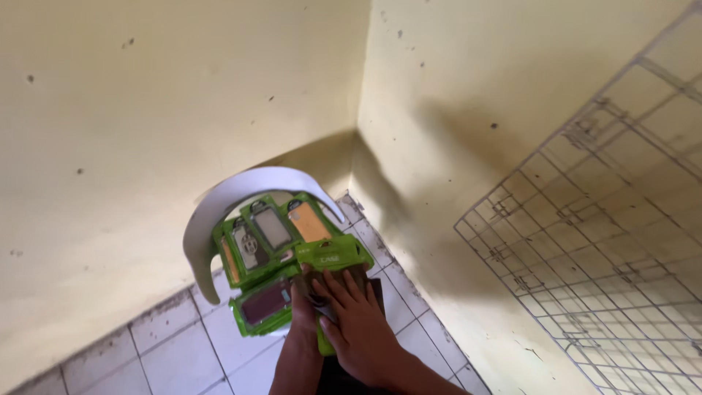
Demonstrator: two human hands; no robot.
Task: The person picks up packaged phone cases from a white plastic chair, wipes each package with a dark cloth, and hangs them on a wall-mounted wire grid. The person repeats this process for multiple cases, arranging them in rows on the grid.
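Hands come first, low in the middle. The right hand [351, 311] lies flat and spread, fingers pointing far and left, pressed on a dark case in a green pack [333, 256]. It grips nothing; the palm and fingers simply rest on top. The left hand [303, 307] sits just left of it and is partly hidden under the right, its fingers curled at the edge of the same pack; how firmly it holds I cannot tell.

Left of the hands lies another green pack with a dark red case [263, 303], touching the one under the hands. Beyond these, more green packs are fanned side by side: one with a grey patterned case [245, 245], one with a pale grey case [272, 227], and one with an orange case [308, 222]. They overlap at the edges.

All the packs rest on the seat of a white plastic chair [219, 208], whose curved back arcs round their far and left side.

The chair stands on a floor of pale tiles [161, 351] with dark grout, pushed into a corner of yellow walls [183, 95] flecked with small dark spots.

On the right, a white wire grid panel [607, 256] leans against the right wall.
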